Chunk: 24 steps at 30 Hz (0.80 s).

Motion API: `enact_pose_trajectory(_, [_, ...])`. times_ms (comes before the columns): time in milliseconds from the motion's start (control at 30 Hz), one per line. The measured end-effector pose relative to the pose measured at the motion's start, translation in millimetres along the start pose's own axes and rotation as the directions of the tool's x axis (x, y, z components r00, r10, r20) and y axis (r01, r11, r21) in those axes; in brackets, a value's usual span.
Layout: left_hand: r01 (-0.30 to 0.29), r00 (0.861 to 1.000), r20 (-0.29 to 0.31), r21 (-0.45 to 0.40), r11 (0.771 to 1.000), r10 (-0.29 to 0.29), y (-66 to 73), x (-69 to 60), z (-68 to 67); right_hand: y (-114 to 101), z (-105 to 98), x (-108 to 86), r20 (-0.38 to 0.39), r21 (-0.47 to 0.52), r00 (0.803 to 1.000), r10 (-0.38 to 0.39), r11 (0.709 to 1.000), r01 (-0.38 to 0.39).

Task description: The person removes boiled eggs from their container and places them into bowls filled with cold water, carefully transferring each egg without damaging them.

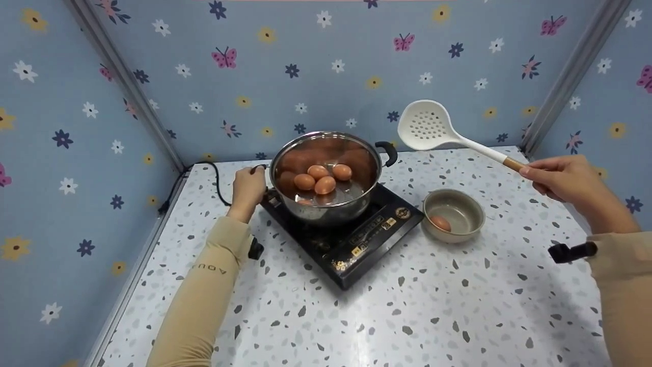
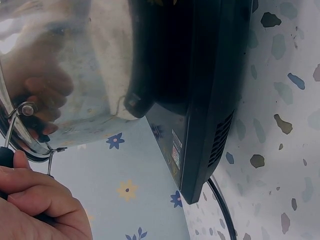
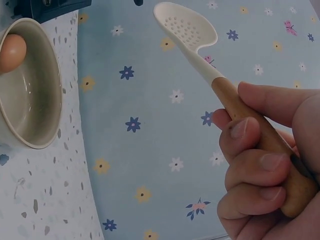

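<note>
As the left hand [image 1: 247,187] grips the pot [image 1: 328,215] by its left handle [image 2: 6,158], the right hand [image 1: 571,181], grasping the skimmer [image 1: 444,132], would best scoop the eggs [image 1: 325,185] singly.

A steel pot [image 1: 328,214] and a bowl [image 1: 461,211] block low passage across the desk [image 1: 407,316]; the foreground offers room.

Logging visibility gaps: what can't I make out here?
Left pot handle: left wrist view, partly behind the left hand.
Brown patch in the pot: head view, pot wall hides the rest.
Cooktop lettering: head view, too small to read.
Bowl: right wrist view, cut by left edge.
</note>
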<state>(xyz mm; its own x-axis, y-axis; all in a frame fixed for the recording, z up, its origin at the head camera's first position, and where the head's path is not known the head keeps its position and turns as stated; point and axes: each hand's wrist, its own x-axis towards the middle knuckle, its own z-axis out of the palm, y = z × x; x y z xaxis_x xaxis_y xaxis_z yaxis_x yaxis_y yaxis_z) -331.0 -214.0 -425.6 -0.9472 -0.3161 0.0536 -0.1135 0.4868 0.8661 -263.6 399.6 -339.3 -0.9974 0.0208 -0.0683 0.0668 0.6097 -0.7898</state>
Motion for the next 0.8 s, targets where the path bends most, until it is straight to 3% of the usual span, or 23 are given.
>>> enact_pose_trajectory(300, [-0.007, 1.000, 0.014, -0.008, 1.000, 0.007, -1.0, 2.1, -2.2, -14.2, 6.8, 2.7, -0.007, 0.050, 0.998, -0.070, 0.996, 0.070])
enact_pose_trajectory(533, [0.008, 1.000, 0.019, -0.014, 1.000, -0.008, -2.6, 2.0, -1.1, -27.2, 17.0, 7.2, -0.026, 0.015, 0.998, -0.063, 0.998, 0.063])
enact_pose_trajectory(800, [0.005, 1.000, 0.013, -0.006, 1.000, -0.005, -1.6, 2.1, -0.2, -38.5, 25.7, 10.0, -0.024, -0.012, 0.994, -0.107, 0.994, 0.106])
